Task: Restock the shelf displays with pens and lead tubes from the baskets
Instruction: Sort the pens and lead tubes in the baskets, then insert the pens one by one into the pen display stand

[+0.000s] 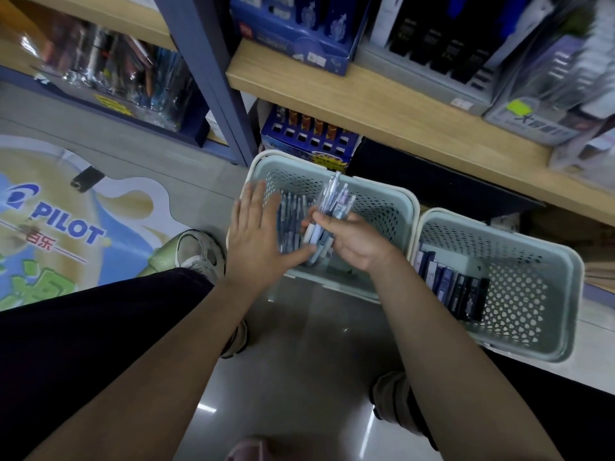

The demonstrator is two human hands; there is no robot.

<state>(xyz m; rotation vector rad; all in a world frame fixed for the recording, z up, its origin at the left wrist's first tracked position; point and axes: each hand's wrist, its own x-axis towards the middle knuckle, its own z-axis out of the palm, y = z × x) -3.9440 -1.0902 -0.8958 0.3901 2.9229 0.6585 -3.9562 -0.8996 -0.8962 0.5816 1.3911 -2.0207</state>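
Two pale green perforated baskets stand on the floor under the wooden shelf. Above the left basket my right hand grips a bundle of pens, their tips pointing up and away. My left hand is flat with fingers straight, its thumb touching the bottom of the bundle. More pens lie in this basket, partly hidden by my hands. The right basket holds a row of dark lead tube packs.
A wooden shelf above carries a blue display box and black pen displays. A blue display with orange items sits behind the left basket. A blue upright post stands at left. My shoes and a Pilot floor sticker are nearby.
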